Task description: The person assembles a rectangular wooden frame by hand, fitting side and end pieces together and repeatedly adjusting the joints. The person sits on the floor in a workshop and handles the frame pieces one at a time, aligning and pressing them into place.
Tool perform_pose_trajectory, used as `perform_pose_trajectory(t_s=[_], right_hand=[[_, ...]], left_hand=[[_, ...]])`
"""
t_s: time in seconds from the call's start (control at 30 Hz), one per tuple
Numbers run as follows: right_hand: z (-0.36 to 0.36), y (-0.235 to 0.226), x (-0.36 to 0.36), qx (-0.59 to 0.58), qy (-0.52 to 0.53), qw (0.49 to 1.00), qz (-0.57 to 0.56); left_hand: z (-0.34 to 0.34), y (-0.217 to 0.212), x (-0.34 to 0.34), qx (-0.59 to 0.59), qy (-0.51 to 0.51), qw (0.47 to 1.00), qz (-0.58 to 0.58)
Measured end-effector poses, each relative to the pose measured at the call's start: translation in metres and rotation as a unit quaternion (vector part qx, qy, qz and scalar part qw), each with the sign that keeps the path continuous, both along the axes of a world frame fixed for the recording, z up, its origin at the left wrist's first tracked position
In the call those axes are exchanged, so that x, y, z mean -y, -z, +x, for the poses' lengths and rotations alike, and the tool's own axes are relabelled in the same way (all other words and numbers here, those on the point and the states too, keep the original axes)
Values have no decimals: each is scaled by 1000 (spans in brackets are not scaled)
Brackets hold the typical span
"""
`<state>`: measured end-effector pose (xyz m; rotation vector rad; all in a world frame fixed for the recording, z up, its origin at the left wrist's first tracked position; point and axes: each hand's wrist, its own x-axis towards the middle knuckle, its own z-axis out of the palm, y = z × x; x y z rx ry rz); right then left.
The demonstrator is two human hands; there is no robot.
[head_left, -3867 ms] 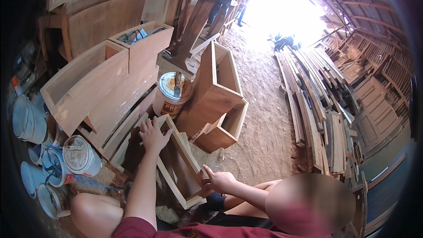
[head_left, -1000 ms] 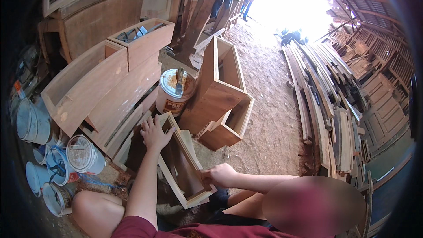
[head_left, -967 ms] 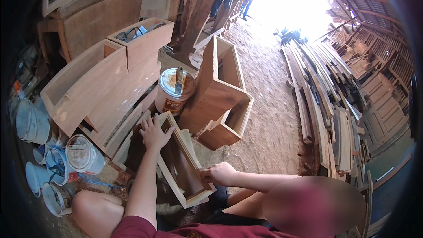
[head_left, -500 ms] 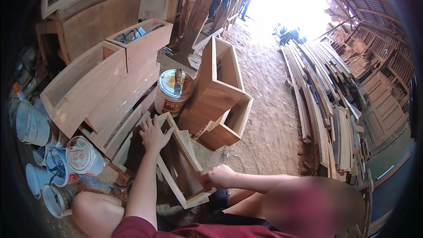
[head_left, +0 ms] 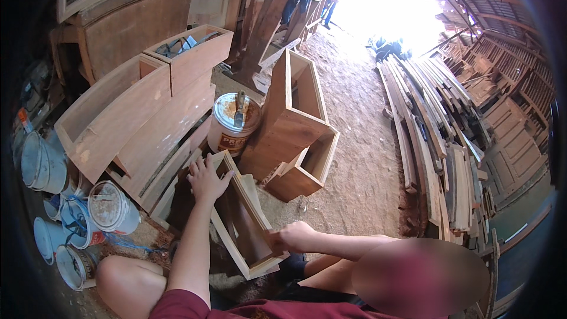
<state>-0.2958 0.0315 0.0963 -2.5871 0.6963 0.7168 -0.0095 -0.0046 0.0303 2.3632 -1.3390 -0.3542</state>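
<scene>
We see the person's left arm reaching forward almost straight from the lower edge, its left hand (head_left: pixel 207 181) palm down with fingers spread and thumb held wide, resting loosely on the far end of a long, open-topped, rectangular box of pale brown wood (head_left: pixel 229 245) without closing around it. The right forearm comes in nearly level from the right, elbow bent, and its right hand (head_left: pixel 295 237) is curled, knuckles up, against the box's near right side; we cannot tell whether those fingers clasp the edge or hide something small. The box lies tilted between the person's knees, its raw edges straight and light, its inner boards darker and smooth. Just beyond it we find a round white plastic bucket (head_left: pixel 221 136) with a rust-stained lid, on which lies a flat scraper with a worn handle (head_left: pixel 239 112). To its right stands a tall, open, square-cornered plywood box (head_left: pixel 277 136). Scuffed plastic buckets (head_left: pixel 112 210) cluster at the left, and rough, narrow planks (head_left: pixel 413 124) lie stacked along the rippled, sandy brown floor (head_left: pixel 366 142).
</scene>
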Motion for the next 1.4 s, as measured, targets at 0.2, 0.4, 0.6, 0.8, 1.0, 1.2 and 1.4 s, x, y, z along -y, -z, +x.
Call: perform_pose_trajectory(t_s=[0.2, 0.4, 0.6, 0.8, 1.0, 1.2, 1.4], right_hand=[[0, -4, 2, -12, -31, 999, 36], [3, -1, 4, -6, -29, 997, 74], [2, -5, 11, 17, -22, 996, 82], [-53, 2, 59, 39, 78, 959, 269], [-107, 93, 83, -99, 173, 894, 402], [-113, 218, 17, -79, -102, 967, 221], [-67, 185, -45, -335, -142, 926, 98]], left_hand=[[1, 5, 1, 10, -1, 1000, -11], [2, 8, 3, 23, 1, 999, -26], [1, 7, 2, 13, -2, 999, -31], [-4, 4, 4, 10, 2, 1000, -10], [7, 11, -1, 43, -6, 999, -24], [4, 15, 2, 38, -2, 999, -22], [9, 11, -3, 43, -8, 999, -11]])
